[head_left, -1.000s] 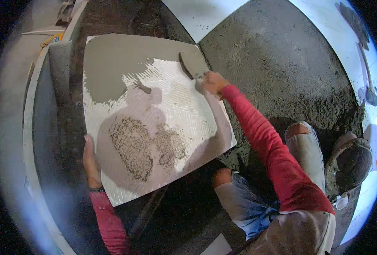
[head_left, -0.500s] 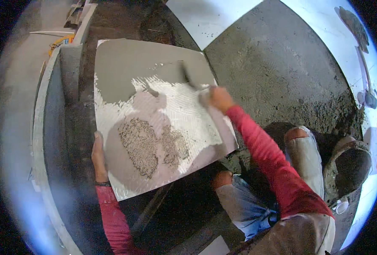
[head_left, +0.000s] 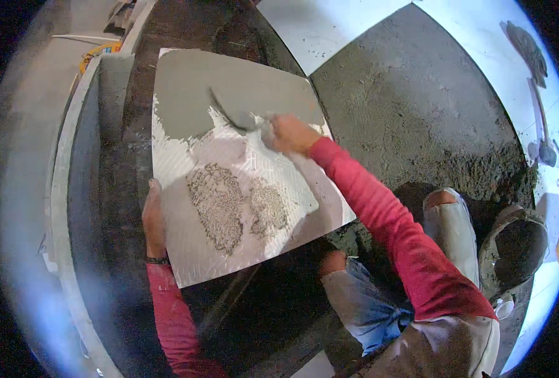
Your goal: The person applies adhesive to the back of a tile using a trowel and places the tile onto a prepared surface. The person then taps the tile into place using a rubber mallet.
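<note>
A large square white tile [head_left: 292, 236] with a ridged surface lies in front of me, its far part covered in smooth grey paste [head_left: 191, 75], with two speckled patches [head_left: 216, 205] lower down. My right hand [head_left: 292, 133] is closed on the handle of a trowel [head_left: 235, 123]; the blade, blurred, lies over the paste's lower edge. My left hand [head_left: 153, 217] grips the tile's left edge, fingers partly hidden.
Rough grey mortar bed [head_left: 412, 94] to the right, white tiles [head_left: 323, 25] beyond. Low concrete wall [head_left: 65, 189] along the left. Mortar-caked bucket [head_left: 512, 242] and white cup [head_left: 504, 307] beside my right knee [head_left: 443, 205]. Long-handled tool [head_left: 541, 120] at far right.
My right hand and trowel have swept leftward across the tile, and grey paste now covers more of the upper right. The tile and my left hand sit further right in view.
</note>
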A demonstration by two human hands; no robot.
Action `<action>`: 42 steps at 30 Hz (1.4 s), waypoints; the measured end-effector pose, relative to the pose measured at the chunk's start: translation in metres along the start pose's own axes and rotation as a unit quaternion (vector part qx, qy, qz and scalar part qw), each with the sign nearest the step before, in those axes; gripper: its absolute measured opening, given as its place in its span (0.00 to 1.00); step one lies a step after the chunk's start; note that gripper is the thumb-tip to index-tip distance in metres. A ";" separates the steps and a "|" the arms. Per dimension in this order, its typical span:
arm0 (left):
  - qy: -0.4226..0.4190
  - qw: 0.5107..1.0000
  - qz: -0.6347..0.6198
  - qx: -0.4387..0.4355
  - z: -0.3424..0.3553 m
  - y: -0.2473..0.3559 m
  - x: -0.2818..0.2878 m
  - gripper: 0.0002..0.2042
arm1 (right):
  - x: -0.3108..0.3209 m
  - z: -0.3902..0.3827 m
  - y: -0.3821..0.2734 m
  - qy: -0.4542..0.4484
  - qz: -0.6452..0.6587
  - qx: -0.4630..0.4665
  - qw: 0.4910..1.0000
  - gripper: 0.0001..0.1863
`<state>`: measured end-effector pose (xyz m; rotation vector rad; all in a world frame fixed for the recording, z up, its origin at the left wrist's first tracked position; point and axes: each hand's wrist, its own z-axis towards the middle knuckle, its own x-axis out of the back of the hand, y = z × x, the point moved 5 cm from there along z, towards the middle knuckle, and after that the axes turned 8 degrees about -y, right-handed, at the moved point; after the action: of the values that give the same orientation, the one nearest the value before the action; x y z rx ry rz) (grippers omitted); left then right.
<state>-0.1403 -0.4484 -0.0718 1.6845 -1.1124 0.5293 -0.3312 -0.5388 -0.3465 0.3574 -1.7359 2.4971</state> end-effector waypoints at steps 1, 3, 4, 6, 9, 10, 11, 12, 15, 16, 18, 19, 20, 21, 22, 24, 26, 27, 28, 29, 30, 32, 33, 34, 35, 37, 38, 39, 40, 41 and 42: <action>0.087 0.992 -0.087 0.000 0.009 -0.040 0.013 0.28 | -0.004 -0.011 -0.018 -0.025 0.017 0.034 0.999 0.18; 0.177 0.969 -0.173 0.002 0.011 -0.056 0.021 0.28 | -0.010 -0.031 -0.037 -0.053 0.036 0.071 0.995 0.17; 0.201 0.967 -0.159 0.002 0.018 -0.051 0.015 0.27 | -0.007 -0.040 -0.034 -0.033 0.028 0.029 0.999 0.17; 0.231 0.962 -0.144 0.001 0.014 -0.043 0.016 0.27 | -0.014 -0.060 -0.039 -0.014 0.022 -0.005 1.000 0.17; 0.201 0.973 -0.113 -0.029 0.016 -0.046 0.022 0.29 | -0.047 -0.093 -0.051 -0.021 -0.055 -0.039 0.997 0.18; 0.220 0.971 -0.092 -0.022 0.011 -0.047 0.021 0.30 | -0.038 -0.114 -0.071 -0.024 0.009 0.000 1.000 0.18; 0.234 0.969 -0.072 -0.017 0.010 -0.045 0.015 0.31 | -0.030 -0.129 -0.077 -0.023 0.071 0.034 0.997 0.18; 0.233 0.969 -0.077 -0.014 0.010 -0.042 0.009 0.31 | -0.031 -0.135 -0.065 -0.027 0.068 0.032 0.997 0.18; 0.229 0.971 -0.038 -0.065 -0.002 -0.013 0.002 0.33 | -0.029 -0.119 -0.017 -0.054 0.079 -0.136 0.986 0.24; 0.219 0.973 -0.043 -0.058 0.001 -0.017 0.006 0.33 | -0.023 -0.107 -0.008 -0.007 0.138 -0.189 0.972 0.24; 0.209 0.975 -0.051 -0.061 0.007 -0.013 0.007 0.34 | -0.021 -0.079 -0.007 -0.028 0.085 -0.181 0.979 0.24; 0.217 0.974 -0.059 -0.039 0.004 -0.008 0.004 0.34 | -0.023 -0.062 -0.017 -0.027 0.083 -0.176 0.981 0.24; 0.220 0.973 -0.074 -0.012 0.002 -0.011 -0.002 0.34 | -0.029 -0.049 -0.032 -0.016 0.073 -0.143 0.987 0.21; 0.219 0.973 -0.078 -0.008 -0.002 -0.014 -0.002 0.34 | -0.035 -0.037 -0.048 -0.007 0.066 -0.110 0.992 0.18; 0.272 0.956 0.065 -0.087 -0.005 0.001 0.002 0.30 | -0.035 -0.018 -0.058 -0.005 0.033 -0.074 0.997 0.18; 0.324 0.909 0.207 -0.163 -0.009 0.013 0.008 0.27 | -0.037 0.001 -0.098 -0.004 0.000 -0.033 0.999 0.18; 0.369 0.903 0.147 -0.164 -0.006 -0.010 0.023 0.23 | -0.038 -0.011 -0.163 -0.109 0.064 -0.056 0.990 0.18; 0.374 0.903 0.117 -0.175 0.001 -0.010 0.022 0.23 | -0.023 -0.024 -0.172 -0.100 0.045 -0.058 0.992 0.18; 0.366 0.910 0.084 -0.175 0.008 -0.018 0.020 0.23 | -0.023 -0.044 -0.178 -0.126 0.017 -0.044 0.991 0.19; 0.337 0.925 0.045 -0.168 0.014 -0.027 0.019 0.23 | -0.024 -0.065 -0.186 -0.154 -0.008 -0.028 0.988 0.19; 0.300 0.940 0.000 -0.162 0.021 -0.037 0.017 0.22 | -0.013 -0.095 -0.189 -0.174 -0.002 -0.049 0.984 0.20; 0.236 0.956 -0.063 -0.164 0.036 -0.048 0.014 0.22 | 0.036 -0.169 -0.182 -0.224 -0.049 -0.119 0.966 0.21; 0.208 0.958 -0.085 -0.180 0.044 -0.040 0.013 0.22 | 0.064 -0.219 -0.157 -0.127 0.019 -0.063 0.990 0.16; 0.193 0.960 -0.093 -0.179 0.036 -0.048 0.029 0.22 | 0.101 -0.260 -0.179 -0.137 0.013 -0.206 0.969 0.16; 0.166 0.961 -0.116 -0.186 0.043 -0.061 0.029 0.22 | 0.129 -0.313 -0.162 -0.104 -0.030 -0.225 0.968 0.16; 0.114 0.962 -0.168 -0.183 0.058 -0.094 0.034 0.21 | 0.198 -0.395 -0.164 -0.050 -0.164 -0.182 0.968 0.12; 0.092 0.959 -0.201 -0.176 0.065 -0.108 0.036 0.21 | 0.231 -0.438 -0.167 -0.067 -0.215 -0.199 0.954 0.10; 0.066 0.955 -0.236 -0.167 0.080 -0.114 0.030 0.21 | 0.264 -0.488 -0.170 -0.054 -0.280 -0.318 0.904 0.10; 0.053 0.950 -0.263 -0.160 0.083 -0.117 0.037 0.21 | 0.289 -0.525 -0.177 -0.038 -0.337 -0.414 0.845 0.11; 0.042 0.946 -0.282 -0.152 0.085 -0.119 0.042 0.21 | 0.303 -0.553 -0.185 -0.051 -0.340 -0.502 0.794 0.12; 0.032 0.941 -0.298 -0.155 0.092 -0.115 0.038 0.21 | 0.320 -0.577 -0.192 -0.054 -0.344 -0.578 0.738 0.13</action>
<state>-0.0371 -0.5399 -0.1368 1.6026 -0.5513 0.0153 -0.6875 0.0455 -0.2869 0.7828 -2.2075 0.6600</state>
